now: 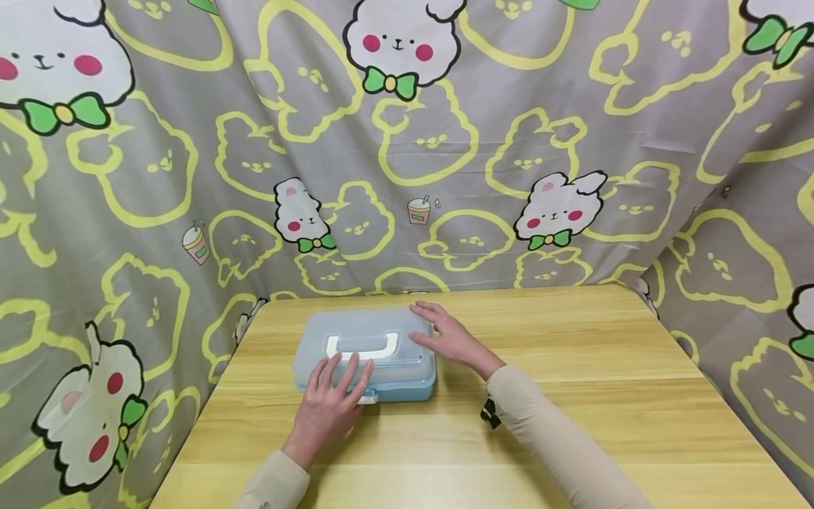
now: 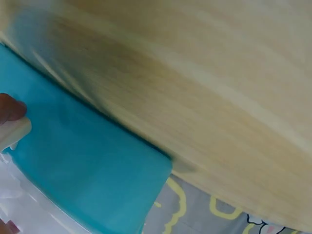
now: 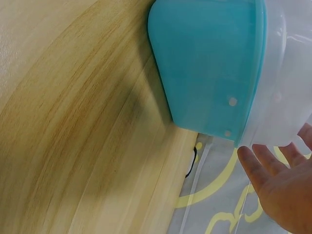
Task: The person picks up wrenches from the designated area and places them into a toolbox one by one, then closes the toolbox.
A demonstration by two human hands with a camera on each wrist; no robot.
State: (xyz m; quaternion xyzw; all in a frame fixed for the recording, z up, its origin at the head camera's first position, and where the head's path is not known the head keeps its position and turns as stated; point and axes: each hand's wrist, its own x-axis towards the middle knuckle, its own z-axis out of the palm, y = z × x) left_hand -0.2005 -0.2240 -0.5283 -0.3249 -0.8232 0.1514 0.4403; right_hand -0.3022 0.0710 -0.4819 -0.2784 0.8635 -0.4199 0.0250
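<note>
In the head view a storage box (image 1: 416, 389) with a light blue base, a translucent lid (image 1: 362, 325) and a white carry handle (image 1: 361, 353) stands upright on the table, its lid down. My left hand (image 1: 329, 404) rests with spread fingers on the lid's front part. Its thumb touches the white latch (image 2: 17, 131) on the box's front in the left wrist view. At the right rear corner, my right hand (image 1: 453, 336) lies with extended fingers against the lid. The right wrist view shows the hand (image 3: 285, 187) with its fingers apart, by the lid's edge.
The wooden table (image 1: 559, 396) carries the box left of its middle. A grey patterned curtain (image 1: 458, 162) hangs behind the table and along both sides. A dark object (image 1: 490, 413) shows at the right sleeve's cuff.
</note>
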